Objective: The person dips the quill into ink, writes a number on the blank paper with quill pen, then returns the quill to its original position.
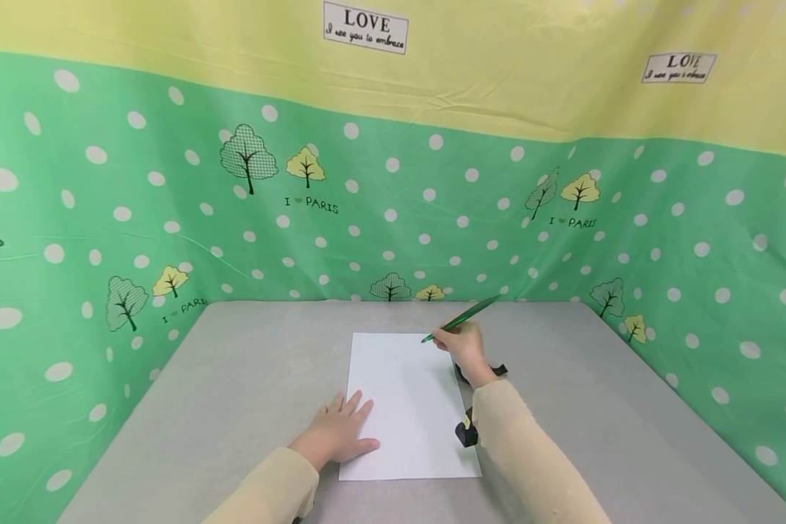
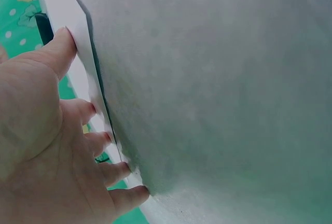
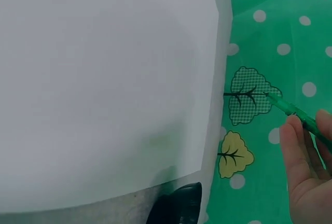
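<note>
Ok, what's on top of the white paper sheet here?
The left hand lies flat on the near left part of the white paper sheet, and the green pen, held in the right hand, reaches over its far right corner. The sheet hides whatever is beneath it.

one paper sheet (image 1: 409, 407), one green pen (image 1: 461, 318)

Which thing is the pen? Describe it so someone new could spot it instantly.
On the grey table lies a white sheet. At its far right corner the right hand holds the pen: a thin green stick, the only slender thing there.
</note>
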Motion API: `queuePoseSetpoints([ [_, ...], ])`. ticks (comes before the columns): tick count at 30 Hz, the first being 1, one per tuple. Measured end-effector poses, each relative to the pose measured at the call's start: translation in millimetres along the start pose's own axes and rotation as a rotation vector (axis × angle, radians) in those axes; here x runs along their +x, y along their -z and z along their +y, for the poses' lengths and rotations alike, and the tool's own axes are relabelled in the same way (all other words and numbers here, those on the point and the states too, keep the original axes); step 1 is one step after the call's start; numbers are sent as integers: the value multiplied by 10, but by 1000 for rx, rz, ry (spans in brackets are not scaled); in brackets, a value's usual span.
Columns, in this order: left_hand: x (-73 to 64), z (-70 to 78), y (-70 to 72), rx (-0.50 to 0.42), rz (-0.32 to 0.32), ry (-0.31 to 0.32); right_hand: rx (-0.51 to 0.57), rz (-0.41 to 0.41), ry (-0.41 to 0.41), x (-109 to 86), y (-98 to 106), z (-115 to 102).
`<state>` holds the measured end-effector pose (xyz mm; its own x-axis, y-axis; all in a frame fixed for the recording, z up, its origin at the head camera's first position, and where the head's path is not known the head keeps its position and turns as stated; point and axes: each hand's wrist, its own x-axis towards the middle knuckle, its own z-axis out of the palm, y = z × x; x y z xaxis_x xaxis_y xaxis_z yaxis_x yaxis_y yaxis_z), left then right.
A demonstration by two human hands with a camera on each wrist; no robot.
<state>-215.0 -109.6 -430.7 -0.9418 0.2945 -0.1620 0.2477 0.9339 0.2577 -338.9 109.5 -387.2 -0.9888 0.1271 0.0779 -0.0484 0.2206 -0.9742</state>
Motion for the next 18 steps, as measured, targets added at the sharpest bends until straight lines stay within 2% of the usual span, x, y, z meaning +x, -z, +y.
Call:
queuePoseSetpoints([
  [18, -15, 2, 9, -3, -4, 0, -26, -6, -41, 36, -118, 261],
])
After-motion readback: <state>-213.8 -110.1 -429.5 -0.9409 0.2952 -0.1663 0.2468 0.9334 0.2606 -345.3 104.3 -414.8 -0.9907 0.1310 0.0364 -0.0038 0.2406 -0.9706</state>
